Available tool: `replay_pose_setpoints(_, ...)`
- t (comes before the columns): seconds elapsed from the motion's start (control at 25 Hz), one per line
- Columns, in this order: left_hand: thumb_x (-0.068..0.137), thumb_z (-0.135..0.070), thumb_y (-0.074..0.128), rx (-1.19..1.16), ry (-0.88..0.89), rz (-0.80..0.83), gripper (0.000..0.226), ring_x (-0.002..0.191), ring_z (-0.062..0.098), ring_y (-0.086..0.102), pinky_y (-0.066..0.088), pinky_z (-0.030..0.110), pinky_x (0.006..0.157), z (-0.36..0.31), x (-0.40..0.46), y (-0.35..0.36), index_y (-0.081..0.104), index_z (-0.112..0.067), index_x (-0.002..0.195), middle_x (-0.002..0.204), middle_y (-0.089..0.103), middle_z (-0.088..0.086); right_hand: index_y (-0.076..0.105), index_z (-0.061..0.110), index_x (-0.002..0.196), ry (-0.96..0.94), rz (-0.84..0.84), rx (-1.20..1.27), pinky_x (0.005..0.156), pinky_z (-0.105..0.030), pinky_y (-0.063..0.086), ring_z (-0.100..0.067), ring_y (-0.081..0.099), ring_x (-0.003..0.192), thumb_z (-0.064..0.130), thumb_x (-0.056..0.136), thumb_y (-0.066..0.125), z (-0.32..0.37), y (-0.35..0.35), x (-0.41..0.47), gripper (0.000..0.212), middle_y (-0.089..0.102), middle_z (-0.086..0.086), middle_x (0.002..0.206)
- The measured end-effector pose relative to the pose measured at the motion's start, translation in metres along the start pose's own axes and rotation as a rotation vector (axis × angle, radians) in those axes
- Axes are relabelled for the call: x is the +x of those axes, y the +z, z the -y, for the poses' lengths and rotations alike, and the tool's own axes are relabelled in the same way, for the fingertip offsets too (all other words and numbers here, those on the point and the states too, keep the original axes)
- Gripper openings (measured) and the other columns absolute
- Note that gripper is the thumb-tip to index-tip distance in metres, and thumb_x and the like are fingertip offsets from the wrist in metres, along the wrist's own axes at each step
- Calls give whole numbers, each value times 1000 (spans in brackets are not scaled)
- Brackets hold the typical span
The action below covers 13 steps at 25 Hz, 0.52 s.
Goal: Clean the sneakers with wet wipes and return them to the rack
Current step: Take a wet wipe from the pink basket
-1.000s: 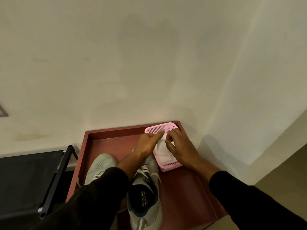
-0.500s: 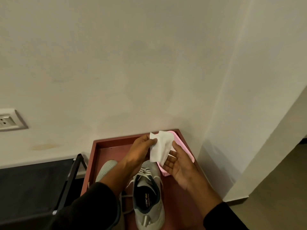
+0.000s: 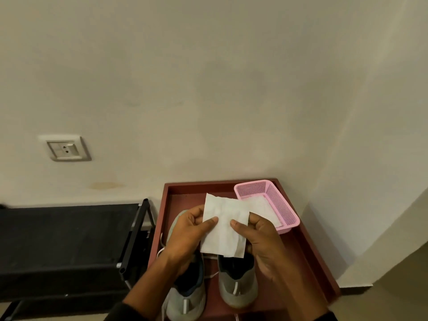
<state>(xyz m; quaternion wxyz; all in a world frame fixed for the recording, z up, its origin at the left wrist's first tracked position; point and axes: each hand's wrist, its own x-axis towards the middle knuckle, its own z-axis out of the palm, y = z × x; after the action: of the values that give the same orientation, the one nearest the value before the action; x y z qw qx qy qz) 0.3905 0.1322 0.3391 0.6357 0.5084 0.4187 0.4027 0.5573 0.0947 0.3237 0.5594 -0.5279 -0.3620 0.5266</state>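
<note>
Early in the job, by the look of it: one wet wipe (image 3: pixel 224 228) out and spread open, no wiping begun, both sneakers yet to go back on the black rack (image 3: pixel 69 237) at 9 o'clock. Left sneaker (image 3: pixel 187 295) and right sneaker (image 3: pixel 237 286) side by side on the red tray (image 3: pixel 308 256), heels at 6 o'clock, directly below the wipe. More wipes in the pink basket (image 3: pixel 278 200) at the tray's 1 o'clock corner. Left hand (image 3: pixel 185 237) pinching the wipe's left edge, thumb on top; right hand (image 3: pixel 261 244) pinching the right edge likewise, sheet held up flat between them above the sneakers.
</note>
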Motion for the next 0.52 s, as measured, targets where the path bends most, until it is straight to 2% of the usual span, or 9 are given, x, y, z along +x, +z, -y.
replay_pose_setpoints(0.08, 93, -7, 62, -18, 9, -54, 26, 104, 25, 71, 59, 45, 87, 10, -1, -16, 66, -11, 118, 118, 71, 10, 72, 24, 101, -6, -3, -60, 81, -39, 60, -13, 73, 93, 9, 89, 69, -6, 10, 4, 20, 77, 7, 99)
replay_pose_setpoints(0.16, 93, -3, 61, -43, 21, -64, 17, 106, 30, 69, 58, 46, 88, 20, 0, -30, 69, -3, 108, 117, 70, 15, 77, 20, 94, -5, 36, -59, 85, -42, 58, -18, 73, 95, 2, 90, 66, -14, 14, 11, 22, 77, 0, 100)
replay_pose_setpoints(0.24, 92, 6, 57, -57, 27, -55, 13, 104, 32, 69, 60, 42, 79, 28, 0, -41, 69, 4, 87, 111, 72, 15, 80, 15, 81, 4, 99, -86, 82, -44, 59, -27, 72, 98, -7, 90, 60, -22, 15, 17, 31, 77, -7, 99)
replay_pose_setpoints(0.32, 92, 12, 52, -65, 32, -57, 24, 98, 29, 71, 60, 35, 67, 30, 0, -44, 67, 3, 76, 106, 74, 12, 78, 14, 68, -6, 126, -114, 74, -43, 60, -31, 70, 97, -14, 88, 54, -29, 14, 22, 42, 76, -9, 98)
replay_pose_setpoints(0.44, 97, 0, 49, -141, -40, -94, 22, 93, 27, 72, 59, 36, 64, 34, 6, -46, 70, -4, 90, 108, 72, 16, 75, 15, 62, -66, 109, -184, 81, -49, 60, -29, 69, 100, -20, 85, 49, -39, 14, 31, 50, 76, -6, 100)
replay_pose_setpoints(0.52, 103, -17, 45, -224, -107, -87, 22, 95, 28, 71, 61, 41, 74, 32, 7, -46, 65, -14, 110, 111, 72, 17, 74, 17, 59, -141, 85, -253, 84, -44, 59, -21, 68, 103, -22, 83, 45, -41, 13, 35, 54, 76, 1, 102)
